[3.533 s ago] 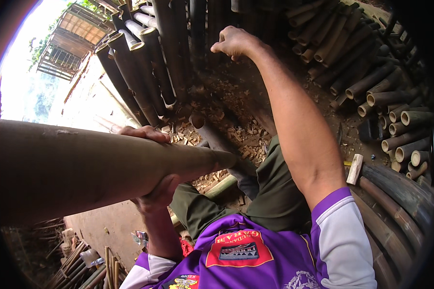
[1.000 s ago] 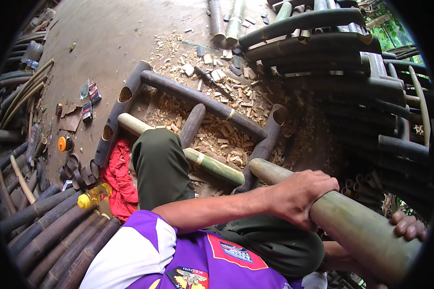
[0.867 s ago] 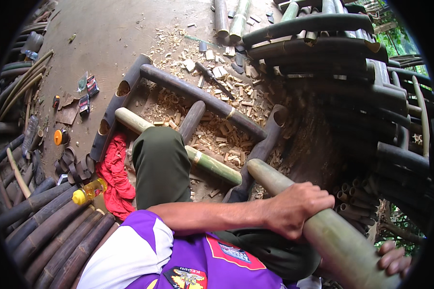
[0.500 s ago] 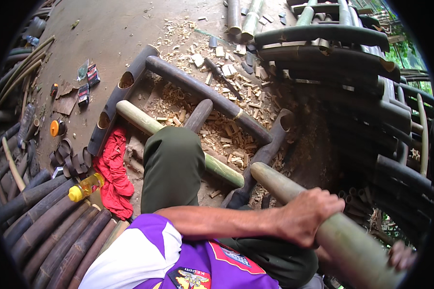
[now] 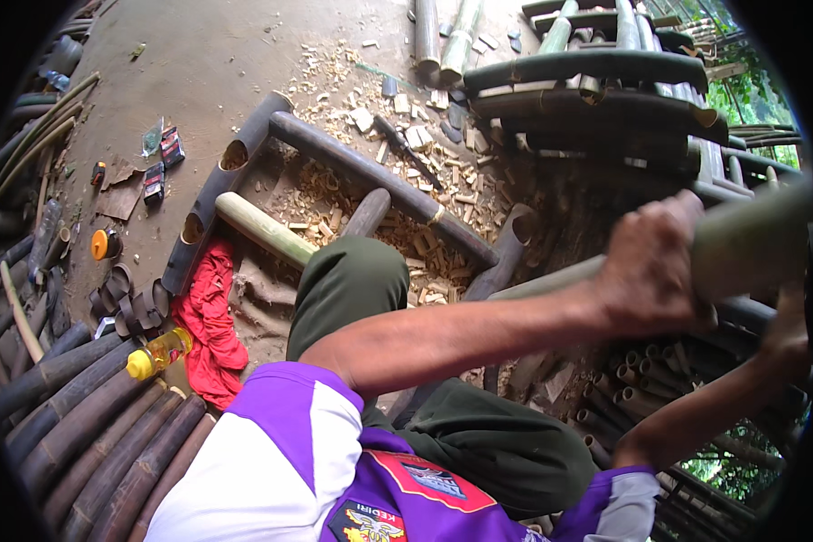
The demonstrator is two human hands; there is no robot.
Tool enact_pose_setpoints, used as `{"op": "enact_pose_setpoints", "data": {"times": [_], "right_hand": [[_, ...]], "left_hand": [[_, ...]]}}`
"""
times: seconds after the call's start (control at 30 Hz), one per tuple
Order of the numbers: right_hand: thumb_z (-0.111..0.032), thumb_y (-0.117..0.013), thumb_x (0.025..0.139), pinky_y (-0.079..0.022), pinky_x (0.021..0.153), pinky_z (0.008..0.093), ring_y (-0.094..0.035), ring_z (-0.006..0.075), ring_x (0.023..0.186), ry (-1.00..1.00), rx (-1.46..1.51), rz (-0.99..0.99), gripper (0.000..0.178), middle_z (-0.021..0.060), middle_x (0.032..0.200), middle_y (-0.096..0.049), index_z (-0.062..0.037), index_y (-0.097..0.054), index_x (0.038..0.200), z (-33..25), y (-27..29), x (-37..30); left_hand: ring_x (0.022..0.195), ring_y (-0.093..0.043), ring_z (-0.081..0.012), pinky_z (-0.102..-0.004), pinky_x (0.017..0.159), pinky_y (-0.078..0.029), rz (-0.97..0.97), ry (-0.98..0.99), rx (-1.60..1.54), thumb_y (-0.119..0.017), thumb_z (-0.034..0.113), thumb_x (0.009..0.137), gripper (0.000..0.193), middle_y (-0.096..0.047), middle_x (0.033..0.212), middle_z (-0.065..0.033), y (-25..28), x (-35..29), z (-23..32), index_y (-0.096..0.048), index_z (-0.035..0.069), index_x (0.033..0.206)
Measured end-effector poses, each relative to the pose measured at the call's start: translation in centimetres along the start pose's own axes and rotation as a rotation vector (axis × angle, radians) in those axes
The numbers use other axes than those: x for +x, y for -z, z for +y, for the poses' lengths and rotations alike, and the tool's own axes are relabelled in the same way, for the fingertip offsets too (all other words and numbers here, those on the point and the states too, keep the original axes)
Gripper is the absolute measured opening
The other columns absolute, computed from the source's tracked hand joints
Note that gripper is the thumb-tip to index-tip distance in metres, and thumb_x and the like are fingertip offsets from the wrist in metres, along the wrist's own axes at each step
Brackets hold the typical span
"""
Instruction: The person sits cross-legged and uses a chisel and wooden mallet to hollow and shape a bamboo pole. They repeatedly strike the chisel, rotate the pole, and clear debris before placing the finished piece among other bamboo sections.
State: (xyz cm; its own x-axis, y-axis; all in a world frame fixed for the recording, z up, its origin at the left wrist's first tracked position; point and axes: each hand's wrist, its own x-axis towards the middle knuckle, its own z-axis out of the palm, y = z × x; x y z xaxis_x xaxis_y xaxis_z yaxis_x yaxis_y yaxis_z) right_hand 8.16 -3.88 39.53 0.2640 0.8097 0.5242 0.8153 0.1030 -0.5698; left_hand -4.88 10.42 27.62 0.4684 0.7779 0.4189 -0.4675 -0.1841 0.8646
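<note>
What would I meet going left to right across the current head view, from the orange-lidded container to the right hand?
Orange-lidded container, yellow-capped bottle, red cloth, dark green trouser knee, left hand gripping the bamboo pole, right hand near the dim right edge.

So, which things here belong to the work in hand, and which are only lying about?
In the work:
greenish bamboo pole, gripped by the left hand
dark bamboo frame, probably

Lying about, it seems:
red cloth
yellow-capped bottle
orange-lidded container
two small boxes
</note>
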Motion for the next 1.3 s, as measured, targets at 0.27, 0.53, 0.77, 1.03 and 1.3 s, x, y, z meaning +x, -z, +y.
{"op": "enact_pose_setpoints", "data": {"times": [0.27,0.53,0.77,1.03,1.3], "right_hand": [[-0.045,-0.096,0.061,-0.045,0.109,0.0471,-0.058,0.0410,0.126,-0.548,-0.175,-0.456,0.109,0.0248,0.136,-0.059,0.0022,-0.049,0.146,8.4,-17.9,-27.0],[-0.038,-0.094,0.064,-0.050,0.099,0.0440,-0.064,0.0331,0.111,-0.787,-0.492,-0.554,0.092,0.0202,0.119,-0.066,0.0027,-0.056,0.137,7.8,-19.9,-29.7],[-0.035,-0.092,0.066,-0.054,0.087,0.0428,-0.070,0.0295,0.094,-0.807,-0.211,-0.600,0.074,0.0174,0.101,-0.071,0.0031,-0.064,0.123,4.5,-14.6,-25.8],[-0.050,-0.091,0.065,-0.056,0.081,0.0420,-0.073,0.0278,0.086,-0.594,0.226,-0.596,0.070,0.0187,0.095,-0.074,0.0035,-0.071,0.106,18.0,-29.4,-12.1],[-0.041,-0.079,0.087,-0.056,0.093,0.0439,-0.071,0.0366,0.106,-0.434,0.092,-0.086,0.062,0.0242,0.113,-0.072,0.0007,-0.062,0.130,27.0,-33.3,-4.6]], "left_hand": [[0.088,-0.074,-0.0270,-0.0414,0.080,-0.060,0.115,0.305,-0.101,-0.094,0.027,0.067,0.061,-0.073,0.094,-0.0130,6.6,-3.6,-5.4,-0.063,-0.002,0.110],[0.077,-0.069,-0.0179,-0.0332,0.070,-0.061,0.451,0.832,-0.367,-0.092,0.029,0.075,0.050,-0.070,0.091,-0.0091,10.5,-8.0,-14.6,-0.069,-0.003,0.106],[0.074,-0.072,-0.0236,-0.0378,0.062,-0.066,0.639,0.982,-0.197,-0.087,0.030,0.079,0.065,-0.068,0.093,-0.0170,14.1,-6.7,-18.2,-0.059,-0.013,0.119],[0.141,-0.044,-0.0352,-0.0598,0.116,-0.033,0.589,0.511,-0.173,-0.078,0.047,0.084,0.103,-0.046,0.148,-0.0249,18.1,-1.3,-13.8,-0.026,-0.003,0.157],[0.137,-0.047,-0.0322,-0.0552,0.114,-0.039,0.487,0.697,-0.192,-0.055,0.031,0.104,0.059,-0.050,0.150,-0.0210,20.5,-2.4,-12.7,-0.040,0.000,0.153]]}}
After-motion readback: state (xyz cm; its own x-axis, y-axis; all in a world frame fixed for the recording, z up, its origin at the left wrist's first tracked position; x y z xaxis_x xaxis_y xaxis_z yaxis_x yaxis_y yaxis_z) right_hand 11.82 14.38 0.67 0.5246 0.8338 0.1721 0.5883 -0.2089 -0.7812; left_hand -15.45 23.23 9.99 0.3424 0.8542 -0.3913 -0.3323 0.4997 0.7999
